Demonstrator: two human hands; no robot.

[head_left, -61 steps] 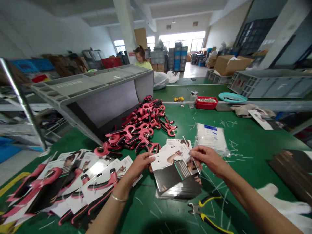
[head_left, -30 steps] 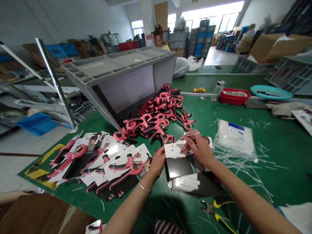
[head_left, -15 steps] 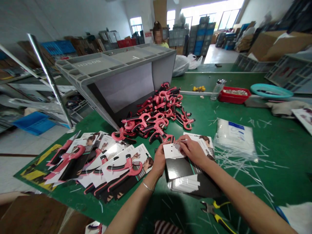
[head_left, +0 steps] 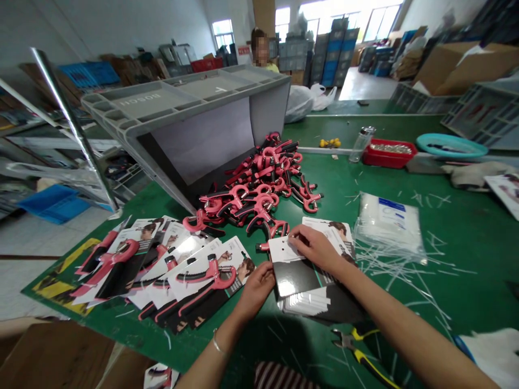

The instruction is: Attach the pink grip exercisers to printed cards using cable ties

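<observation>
A white-and-black backing card (head_left: 292, 270) with small holes near its top edge lies over a stack of similar cards (head_left: 308, 303). My right hand (head_left: 314, 246) is closed at the card's top edge, fingers curled over it; whether a cable tie is in them is hidden. Beside the card's left edge, my left hand (head_left: 256, 289) has its fingers curled together, and their tips are partly hidden. Just beyond lies a heap of pink-and-black hand grip strengtheners (head_left: 259, 202). Cards with grip strengtheners on them (head_left: 211, 286) overlap at the left.
A tipped grey crate (head_left: 178, 105) stands behind the heap. Loose white cable ties (head_left: 389, 270) and a bag of them (head_left: 389, 224) lie at right. Yellow-handled cutters (head_left: 357, 346) rest near the front. A red tray (head_left: 389, 154) stands farther back; a person (head_left: 261, 51) is beyond.
My left hand has come off the card's upper left corner and moved down and left. The white cable tie seen at my right fingers no longer shows; that hand has shifted slightly left.
</observation>
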